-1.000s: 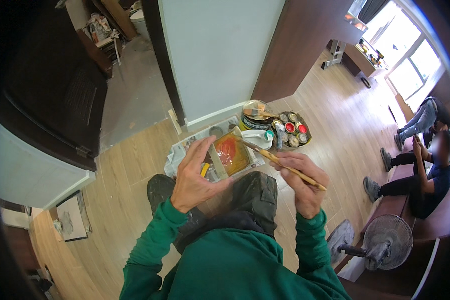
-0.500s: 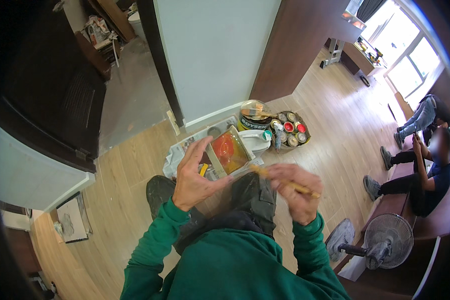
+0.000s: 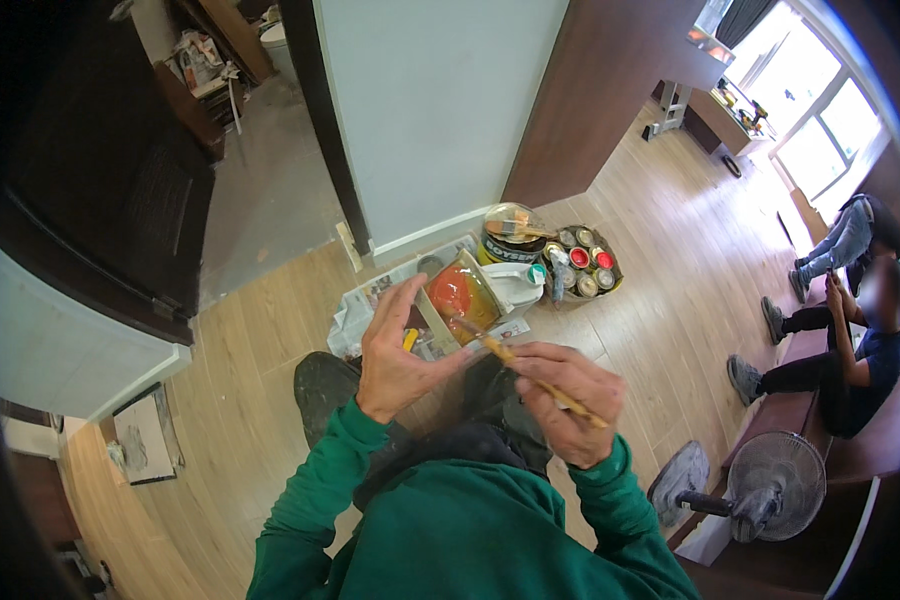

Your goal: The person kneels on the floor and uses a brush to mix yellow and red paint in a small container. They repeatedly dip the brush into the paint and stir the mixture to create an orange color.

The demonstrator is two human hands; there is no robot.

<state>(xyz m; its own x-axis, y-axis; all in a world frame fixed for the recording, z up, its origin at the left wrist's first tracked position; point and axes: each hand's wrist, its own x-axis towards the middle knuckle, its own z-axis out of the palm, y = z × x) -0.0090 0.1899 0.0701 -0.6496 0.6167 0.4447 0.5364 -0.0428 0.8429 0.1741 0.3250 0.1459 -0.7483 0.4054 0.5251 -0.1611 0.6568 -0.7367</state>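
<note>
My left hand (image 3: 390, 355) grips the near left side of an open rectangular container (image 3: 436, 326), tilted toward me, with its thumb along the lower edge. Inside lies wet red paint (image 3: 450, 292) beside a yellow-brown liquid. Between the fingers and thumb of my right hand (image 3: 570, 400) is a paintbrush (image 3: 515, 362) with a light wooden handle. The brush's tip reaches into the container at its lower right part; whether it touches the liquid is hard to tell. Something small and yellow (image 3: 410, 340) shows behind my left thumb.
Newspaper (image 3: 348, 322) lies on the wood floor under the container. Beyond stand a white jug (image 3: 515, 287), a paint bucket (image 3: 500, 250) with brushes on top, and a box of several tins (image 3: 585, 262). A fan (image 3: 775, 485) stands at right, near two seated people.
My right hand has moved left, bringing the brush tip from outside the container's right edge to over its inside. My left hand keeps its hold.
</note>
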